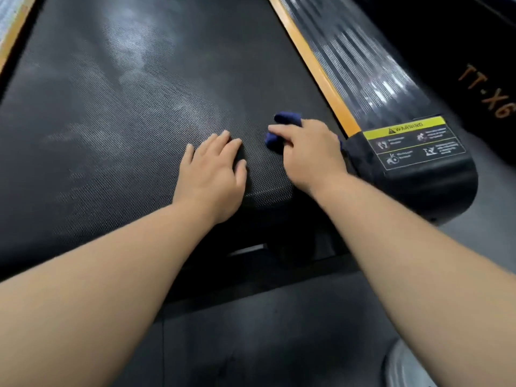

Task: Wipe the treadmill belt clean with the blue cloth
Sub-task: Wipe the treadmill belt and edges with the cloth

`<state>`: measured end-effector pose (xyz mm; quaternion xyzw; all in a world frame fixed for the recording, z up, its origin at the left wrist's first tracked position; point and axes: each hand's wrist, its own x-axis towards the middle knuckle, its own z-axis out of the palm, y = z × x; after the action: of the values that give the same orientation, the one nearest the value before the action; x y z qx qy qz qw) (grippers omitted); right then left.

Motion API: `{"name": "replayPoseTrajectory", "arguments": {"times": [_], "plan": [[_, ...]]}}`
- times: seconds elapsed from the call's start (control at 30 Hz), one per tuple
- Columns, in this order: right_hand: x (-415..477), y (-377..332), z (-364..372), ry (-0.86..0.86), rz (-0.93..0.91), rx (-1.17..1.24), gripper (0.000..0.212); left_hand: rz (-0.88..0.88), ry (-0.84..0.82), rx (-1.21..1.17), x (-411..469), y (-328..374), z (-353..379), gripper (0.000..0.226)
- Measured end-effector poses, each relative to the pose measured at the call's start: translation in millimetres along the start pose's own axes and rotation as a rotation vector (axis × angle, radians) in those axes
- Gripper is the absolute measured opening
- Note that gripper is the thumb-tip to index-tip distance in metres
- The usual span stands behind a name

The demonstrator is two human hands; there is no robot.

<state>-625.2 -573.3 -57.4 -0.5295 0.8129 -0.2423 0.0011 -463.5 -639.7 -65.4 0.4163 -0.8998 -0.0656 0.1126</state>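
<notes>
The black textured treadmill belt point(134, 113) fills the upper left and middle, with pale dusty smears across it. My right hand point(310, 152) grips a bunched dark blue cloth point(287, 118) and presses it onto the belt near its right edge, close to the rear end. Most of the cloth is hidden under the hand. My left hand point(215, 174) lies flat on the belt just left of it, fingers straight, holding nothing.
An orange strip point(315, 71) and a ribbed black side rail point(360, 68) run along the belt's right side. A rear end cap with a yellow warning label point(413, 143) sits right of my right hand. Dark floor point(265, 331) lies below the treadmill's rear edge.
</notes>
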Motion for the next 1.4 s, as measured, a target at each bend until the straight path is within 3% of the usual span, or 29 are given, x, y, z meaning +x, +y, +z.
{"name": "replayPoseTrajectory", "arguments": {"times": [0.1,0.17,0.27,0.4,0.57,0.7,0.83,0.9,1.0,1.17,1.3,1.4], "plan": [[-82.4,-4.4,4.9,0.276,-0.022,0.126,0.038,0.003,0.001,-0.007,-0.9,-0.6,0.1,0.046],[-115.2,-4.0,11.7,0.312,-0.068,0.146,0.037,0.006,-0.003,-0.007,-0.4,0.2,-1.1,0.045],[-76.9,0.0,4.2,0.274,-0.086,0.135,0.037,0.014,-0.009,0.002,-0.2,-0.1,-0.3,0.046],[6.8,-5.7,-8.2,0.006,0.082,-0.024,0.036,0.001,-0.013,0.01,3.2,-2.0,0.8,0.046],[-73.3,-16.3,8.1,0.237,0.028,0.121,0.034,-0.005,-0.023,0.003,3.5,-1.1,-0.8,0.046],[-41.1,-1.2,-4.0,0.141,-0.1,0.087,0.035,-0.011,-0.033,-0.004,2.9,1.2,-1.5,0.047],[6.5,-2.1,-8.5,-0.003,0.073,-0.053,0.034,-0.009,-0.029,-0.006,3.5,-0.2,-1.7,0.047],[-16.4,-13.0,-3.5,0.066,0.119,-0.034,0.032,-0.005,-0.026,-0.002,3.2,0.0,-0.7,0.046],[-70.5,-23.0,3.2,0.229,0.047,0.094,0.035,-0.004,-0.032,0.005,3.9,-0.7,-0.9,0.046],[-43.0,-17.1,5.8,0.215,0.028,0.045,0.031,0.006,-0.029,0.011,4.8,-3.3,0.0,0.047],[-11.7,-14.5,4.6,0.061,0.087,-0.05,0.033,0.013,-0.017,0.012,9.6,-5.8,1.6,0.046],[-27.3,-21.6,3.7,0.171,0.128,0.006,0.03,-0.004,-0.031,0.005,15.1,-7.5,0.5,0.046]]}}
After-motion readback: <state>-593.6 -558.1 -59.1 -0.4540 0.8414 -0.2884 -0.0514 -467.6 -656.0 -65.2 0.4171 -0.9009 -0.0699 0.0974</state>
